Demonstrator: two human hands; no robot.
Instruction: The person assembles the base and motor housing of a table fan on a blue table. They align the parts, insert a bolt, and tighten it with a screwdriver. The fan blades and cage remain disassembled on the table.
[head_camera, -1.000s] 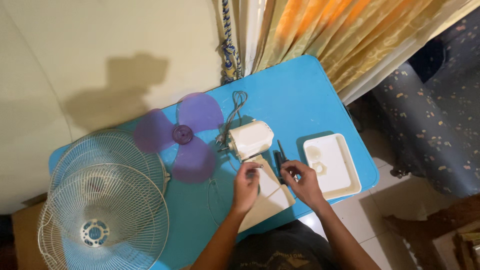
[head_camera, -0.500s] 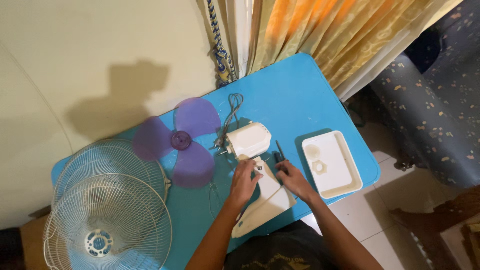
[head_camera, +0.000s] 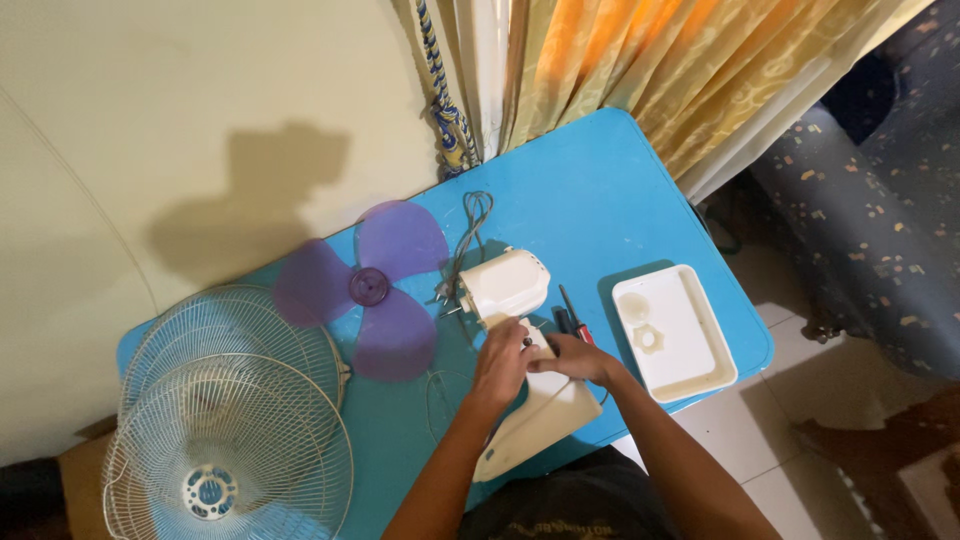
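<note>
Head view is showing both hands meeting on a cream fan body (head_camera: 535, 405) lying at the blue table's (head_camera: 600, 200) near edge. Left hand (head_camera: 500, 365) is pressing on its neck, fingers curled together; right hand (head_camera: 573, 357) is pinching beside it, by a red-handled screwdriver (head_camera: 573, 308). Toward the right edge, a white tray (head_camera: 700, 365) is holding a round cap (head_camera: 631, 306) and a small nut (head_camera: 649, 339).

two wire fan guards (head_camera: 230, 420), one purple fan blade (head_camera: 368, 288), one white tray (head_camera: 675, 333), two screwdrivers (head_camera: 570, 318)
</note>
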